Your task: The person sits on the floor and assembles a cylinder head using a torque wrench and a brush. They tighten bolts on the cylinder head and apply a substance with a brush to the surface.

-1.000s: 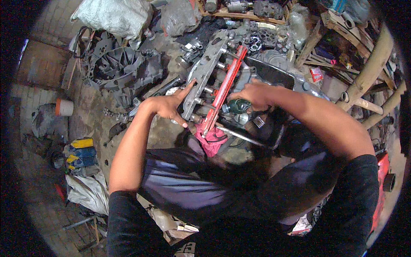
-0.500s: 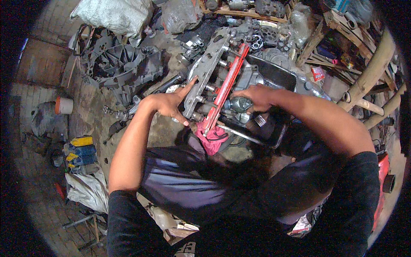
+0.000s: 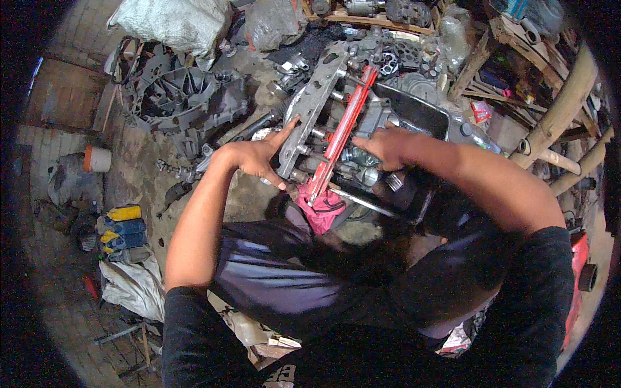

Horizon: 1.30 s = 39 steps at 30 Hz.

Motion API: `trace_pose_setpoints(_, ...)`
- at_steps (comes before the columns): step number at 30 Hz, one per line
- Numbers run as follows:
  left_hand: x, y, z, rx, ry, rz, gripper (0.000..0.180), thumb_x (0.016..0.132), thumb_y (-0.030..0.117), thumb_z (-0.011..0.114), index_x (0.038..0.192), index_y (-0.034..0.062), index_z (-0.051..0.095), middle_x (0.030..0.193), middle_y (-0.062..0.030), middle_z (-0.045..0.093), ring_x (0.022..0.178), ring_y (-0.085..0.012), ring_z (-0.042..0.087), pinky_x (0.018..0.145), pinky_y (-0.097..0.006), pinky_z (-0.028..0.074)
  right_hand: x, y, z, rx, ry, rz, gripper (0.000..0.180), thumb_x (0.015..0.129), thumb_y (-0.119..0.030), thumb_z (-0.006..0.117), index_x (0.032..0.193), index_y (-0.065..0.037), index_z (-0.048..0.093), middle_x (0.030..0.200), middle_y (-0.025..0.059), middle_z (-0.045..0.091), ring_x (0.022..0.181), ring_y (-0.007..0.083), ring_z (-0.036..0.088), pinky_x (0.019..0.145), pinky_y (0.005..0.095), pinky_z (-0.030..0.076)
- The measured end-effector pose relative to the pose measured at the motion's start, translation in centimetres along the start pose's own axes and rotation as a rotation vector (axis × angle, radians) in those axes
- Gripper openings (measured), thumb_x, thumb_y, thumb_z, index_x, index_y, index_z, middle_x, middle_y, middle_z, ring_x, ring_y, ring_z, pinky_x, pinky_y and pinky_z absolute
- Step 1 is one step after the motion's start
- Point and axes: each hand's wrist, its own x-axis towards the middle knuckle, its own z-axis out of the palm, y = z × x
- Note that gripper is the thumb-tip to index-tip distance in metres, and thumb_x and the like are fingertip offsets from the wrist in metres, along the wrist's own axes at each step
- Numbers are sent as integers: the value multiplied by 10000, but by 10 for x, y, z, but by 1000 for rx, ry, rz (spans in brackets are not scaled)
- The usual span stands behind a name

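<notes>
My left hand (image 3: 255, 160) rests with thumb and fingers spread against the lower end of a long grey metal plate (image 3: 312, 116) with holes. Alongside it runs a red bar (image 3: 343, 137), joined to the plate by several short metal rods. On the bar's right side, my right hand (image 3: 387, 147) has its fingers curled round a greenish, see-through thing like a small plastic bottle (image 3: 362, 157). The hand hides part of it. Under that hand is a black rectangular tray (image 3: 446, 123) with metal parts in it. A pink cloth (image 3: 321, 216) lies below the bar's near end.
A large grey gearbox housing (image 3: 178, 97) lies at the left on the floor. Several metal engine parts (image 3: 394, 61) are heaped at the back. Wooden poles (image 3: 559, 107) slope along the right. Blue and yellow containers (image 3: 123, 229) and a white sack (image 3: 132, 284) are at the far left.
My right hand has shifted slightly and turned, and the see-through bottle-like thing has tilted with it. The left hand, plate and red bar stay in place.
</notes>
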Motion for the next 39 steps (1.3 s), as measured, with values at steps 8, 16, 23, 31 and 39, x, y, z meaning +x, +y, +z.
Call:
trace_pose_setpoints(8, 1, -3, 4, -2, 52, 45, 1524, 628, 388, 935, 1552, 167, -257, 1578, -396, 125, 1505, -423, 190, 1225, -437, 209, -5, -9, -31, -176, -120, 87, 892, 645, -143, 815, 1448, -179, 428, 1011, 158, 709, 1011, 351, 696, 928, 472, 503)
trace_pose_setpoints(16, 1, 4, 0, -10, 8, -7, 1545, 619, 400, 940, 1544, 165, -275, 1591, -379, 109, 1503, -406, 205, 1223, -429, 213, -2, -9, -49, -267, -268, 120, 797, 628, -157, 840, 1358, -183, 521, 1067, 107, 725, 1044, 302, 703, 823, 460, 557)
trace_pose_setpoints(23, 0, -1, 1, -13, 15, 25, 1541, 614, 405, 944, 1553, 103, -240, 1621, -330, 71, 1512, -363, 196, 1228, -399, 196, -7, -5, -62, -254, -245, 180, 727, 605, -145, 824, 1288, -187, 581, 1078, 96, 722, 1066, 290, 690, 815, 454, 558)
trace_pose_setpoints(31, 1, 0, 0, 29, 35, 36, 1553, 606, 392, 951, 1550, 104, -247, 1626, -325, 52, 1515, -356, 188, 1227, -395, 195, 6, 38, -46, 138, -372, 57, 577, 596, -18, 733, 1150, -142, 632, 1030, 120, 711, 960, 310, 668, 788, 464, 539)
trace_pose_setpoints(39, 0, 1, 1, -20, 14, 18, 1551, 606, 385, 951, 1550, 96, -245, 1627, -323, 48, 1516, -350, 190, 1225, -389, 200, 6, 36, -51, 125, -330, 47, 655, 590, -12, 713, 1217, -178, 620, 1002, 117, 714, 930, 289, 666, 775, 462, 532)
